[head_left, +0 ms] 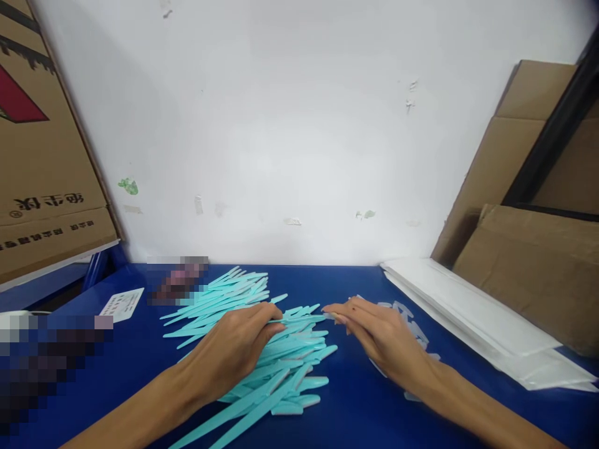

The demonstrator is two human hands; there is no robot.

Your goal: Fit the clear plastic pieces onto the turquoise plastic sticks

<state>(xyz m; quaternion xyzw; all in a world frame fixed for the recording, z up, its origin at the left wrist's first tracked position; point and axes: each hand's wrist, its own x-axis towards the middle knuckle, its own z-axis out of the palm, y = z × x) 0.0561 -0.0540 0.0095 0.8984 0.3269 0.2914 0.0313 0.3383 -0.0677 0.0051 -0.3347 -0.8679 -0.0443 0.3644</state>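
Note:
My left hand (253,333) pinches a slim turquoise eyebrow razor (304,318) between thumb and fingers, its far end pointing right. The fingers of my right hand (374,327) are closed on a small translucent plastic cap (330,316) at that end. Whether the cap is around the tip or just touching it, I cannot tell. Beneath and beside my left hand lies a loose heap of similar turquoise razors (299,355). A further bunch of turquoise razors (234,293) lies behind it. Several translucent caps (416,330) are scattered behind and under my right hand, which partly hides them.
The blue tabletop (346,411) meets a white wall (299,125). White flat sheets or bags (468,318) lie at right, beside cardboard (533,268). A printed carton (51,162) stands at left, near a white label card (122,304). Blurred-out patches cover parts of the left side.

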